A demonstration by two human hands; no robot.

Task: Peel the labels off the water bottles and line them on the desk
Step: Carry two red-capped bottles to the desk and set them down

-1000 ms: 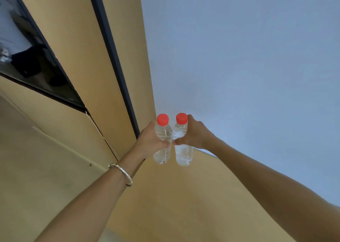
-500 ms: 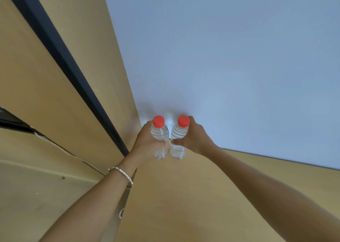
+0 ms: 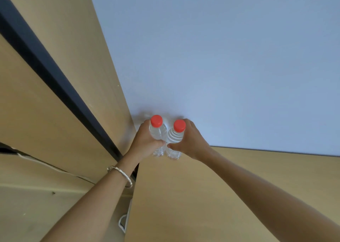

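Two clear water bottles with red caps stand upright side by side at the desk's far left corner, close to the wall. My left hand (image 3: 146, 143) grips the left bottle (image 3: 157, 131) around its middle. My right hand (image 3: 191, 142) grips the right bottle (image 3: 175, 136) the same way. No label shows on either bottle. Their bases sit at or just above the wooden desk (image 3: 211, 195); contact is hard to tell.
A pale blue wall (image 3: 220, 57) rises behind the desk. A wooden panel with a dark strip (image 3: 55, 79) runs along the left. A white cable (image 3: 55, 168) trails below the desk's left edge. A bracelet (image 3: 121, 175) circles my left wrist.
Both hands have carried the bottles down and toward the wall corner, and the view has swung right and down. The bottles now sit lower at the desk's far edge.
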